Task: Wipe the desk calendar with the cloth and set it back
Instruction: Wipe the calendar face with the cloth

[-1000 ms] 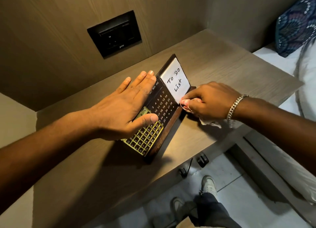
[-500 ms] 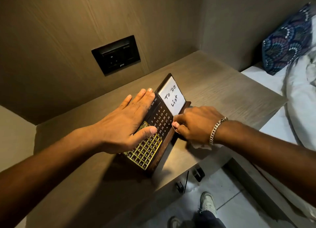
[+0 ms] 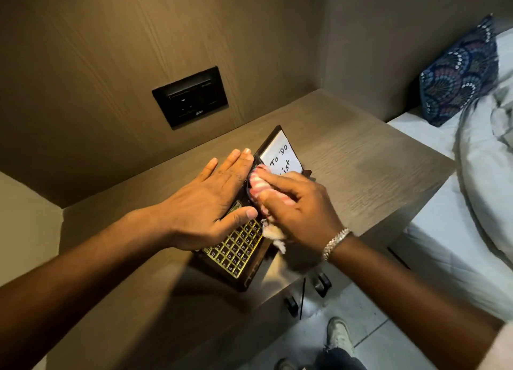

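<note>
Desk calendar (image 3: 238, 247) sits on the wooden bedside shelf (image 3: 361, 175), near its front edge, tilted back on its stand. Dark brown frame; near section a grid of gold-outlined number tiles, middle section hidden under the hands, far section a white card (image 3: 281, 154) handwritten "To Do List", its lower word partly covered. Left hand (image 3: 211, 200) lies flat and open on the calendar's left side, fingers straight and together, thumb across the top of the gold grid; bracing, not gripping. Right hand (image 3: 299, 205) closed on a bunched pink-and-white striped cloth (image 3: 259, 187), pressing it against the calendar face just below the white card; a frayed pale end of cloth hangs under the palm. Silver chain bracelet (image 3: 336, 242) on right wrist. Black switch plate (image 3: 191, 97) on wall panel, far left. Patterned blue cushion (image 3: 458, 72) on bed, far right.
</note>
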The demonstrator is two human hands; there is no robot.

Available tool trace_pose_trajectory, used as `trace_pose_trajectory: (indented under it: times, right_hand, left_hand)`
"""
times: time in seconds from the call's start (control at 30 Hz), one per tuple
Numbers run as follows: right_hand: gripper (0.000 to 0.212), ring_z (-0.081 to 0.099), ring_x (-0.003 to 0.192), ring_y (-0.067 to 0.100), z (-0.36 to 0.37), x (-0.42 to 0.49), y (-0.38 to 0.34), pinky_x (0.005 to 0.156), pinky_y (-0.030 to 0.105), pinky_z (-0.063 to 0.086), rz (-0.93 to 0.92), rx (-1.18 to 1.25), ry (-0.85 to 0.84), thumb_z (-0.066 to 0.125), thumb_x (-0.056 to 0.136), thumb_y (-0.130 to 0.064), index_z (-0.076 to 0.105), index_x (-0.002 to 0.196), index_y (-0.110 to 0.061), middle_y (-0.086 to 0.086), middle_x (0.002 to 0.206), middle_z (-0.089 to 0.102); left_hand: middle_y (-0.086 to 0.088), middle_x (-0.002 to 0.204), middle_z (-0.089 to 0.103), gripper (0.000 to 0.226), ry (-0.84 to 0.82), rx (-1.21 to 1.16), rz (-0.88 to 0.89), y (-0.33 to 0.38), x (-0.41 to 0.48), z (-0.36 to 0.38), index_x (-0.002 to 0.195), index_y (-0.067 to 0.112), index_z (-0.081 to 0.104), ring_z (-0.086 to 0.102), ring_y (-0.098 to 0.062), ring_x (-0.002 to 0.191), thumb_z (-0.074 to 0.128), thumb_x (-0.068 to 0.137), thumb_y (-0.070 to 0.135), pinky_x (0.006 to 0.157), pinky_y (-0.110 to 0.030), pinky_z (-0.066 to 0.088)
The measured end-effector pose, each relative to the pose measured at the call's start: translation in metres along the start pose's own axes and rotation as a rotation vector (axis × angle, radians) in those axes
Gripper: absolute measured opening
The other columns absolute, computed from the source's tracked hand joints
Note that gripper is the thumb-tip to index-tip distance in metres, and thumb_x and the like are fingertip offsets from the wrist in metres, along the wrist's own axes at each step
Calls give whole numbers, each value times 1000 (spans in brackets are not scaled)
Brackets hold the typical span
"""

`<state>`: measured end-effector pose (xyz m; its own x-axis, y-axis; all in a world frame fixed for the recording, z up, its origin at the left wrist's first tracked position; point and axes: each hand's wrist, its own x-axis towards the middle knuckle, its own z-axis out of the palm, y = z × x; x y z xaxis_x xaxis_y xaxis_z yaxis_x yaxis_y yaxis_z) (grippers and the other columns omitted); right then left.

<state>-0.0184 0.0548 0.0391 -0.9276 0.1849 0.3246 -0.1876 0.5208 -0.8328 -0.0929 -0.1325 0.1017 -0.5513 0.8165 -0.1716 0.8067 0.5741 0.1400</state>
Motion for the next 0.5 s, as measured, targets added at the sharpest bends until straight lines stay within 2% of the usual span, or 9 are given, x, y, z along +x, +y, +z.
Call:
trace_pose_trajectory:
  times: [0.07, 0.17, 0.23, 0.33, 0.43, 0.5]
  right_hand:
    - [42, 64, 86, 18, 13, -6, 0, 72, 33, 54, 2, -183, 56, 61, 88, -37, 62, 130, -31, 3, 99, 67]
    - [40, 64, 81, 20, 21, -21, 6, 65, 26, 45, 84, -325, 116, 57, 91, -38, 62, 129, -28, 4, 95, 65]
    - [36, 63, 76, 20, 24, -28, 3, 61, 27, 44, 42, -250, 103, 54, 92, -39, 65, 125, -28, 3, 88, 64]
    - [38, 60, 80, 15, 25, -23, -9, 62, 33, 52, -67, -72, 62, 54, 92, -36, 62, 128, -28, 3, 93, 63]
    - [37, 58, 82, 15, 24, -8, -7, 61, 30, 49, -31, -133, 154, 50, 96, -33, 59, 131, -27, 3, 98, 62]
    - [39, 55, 78, 13, 22, -9, -3, 57, 24, 44, 53, -250, 135, 41, 99, -37, 53, 135, -30, 0, 96, 55]
  left_hand:
    - [0, 161, -25, 90, -6, -8, -1, 1, 0, 1, 150, 19, -22, -27, -3, 145, 13, 84, 70, 121, -33, -14]
    - [2, 160, -27, 90, 1, -26, -1, 0, 2, 2, 149, 19, -23, -28, -1, 144, 13, 84, 70, 120, -30, -15]
    - [3, 159, -28, 91, 5, -40, -1, 1, 2, 3, 149, 21, -23, -28, 0, 144, 11, 83, 72, 118, -27, -17]
    - [5, 160, -27, 89, 21, -45, 8, 1, 1, 3, 149, 23, -23, -28, 1, 144, 9, 84, 74, 119, -29, -14]
    - [4, 161, -25, 88, 22, -7, -1, 2, 2, 2, 150, 23, -22, -27, 0, 144, 9, 85, 73, 121, -33, -13]
    - [3, 160, -26, 88, 21, 17, -20, 4, 1, 2, 149, 22, -23, -29, -1, 144, 8, 84, 73, 121, -34, -13]
